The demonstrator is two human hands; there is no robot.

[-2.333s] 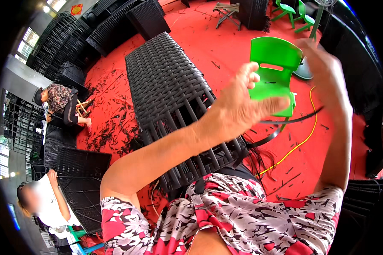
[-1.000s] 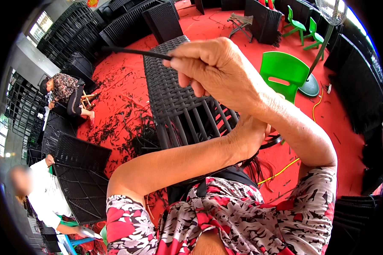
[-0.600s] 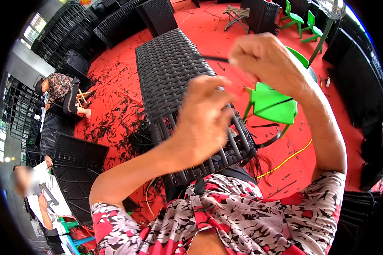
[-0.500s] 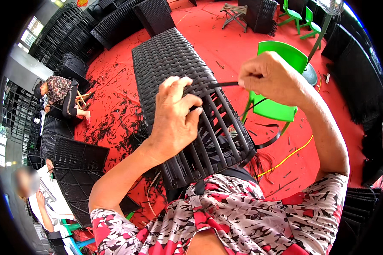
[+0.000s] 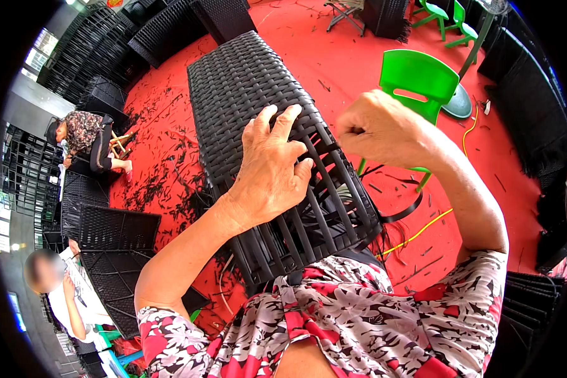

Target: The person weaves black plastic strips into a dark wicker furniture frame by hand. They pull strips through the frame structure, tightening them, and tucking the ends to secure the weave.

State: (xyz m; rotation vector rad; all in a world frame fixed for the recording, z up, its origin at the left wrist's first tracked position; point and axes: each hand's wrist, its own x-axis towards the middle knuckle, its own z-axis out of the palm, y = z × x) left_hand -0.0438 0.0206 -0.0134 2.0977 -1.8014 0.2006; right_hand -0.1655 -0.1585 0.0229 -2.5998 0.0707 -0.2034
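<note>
— Resting on what, that left hand?

— On the black woven panel; the palm lies flat on it with the fingers spread open, their tips touching the place where tight weave gives way to bare upright strands; nothing is gripped

— And which way does the panel run?

— Its long axis goes from the person's lap away toward the upper left of the view; the near end, only partly woven and showing gaps between the strands, sits against the flowered shirt; the far, fully woven end points at the stacked dark panels by the wall; it slopes up off the red floor toward the person

— The right hand?

— Closed into a fist, raised just beside the panel's right edge; a thin black strand curls below it near the floor, yet I cannot tell whether the fist pinches its end

— What else is about?

— A green plastic chair stands just behind the right hand; a yellow cord crosses the floor; another person crouches at the left among black offcuts; a flat woven panel lies nearer the lower left
</note>
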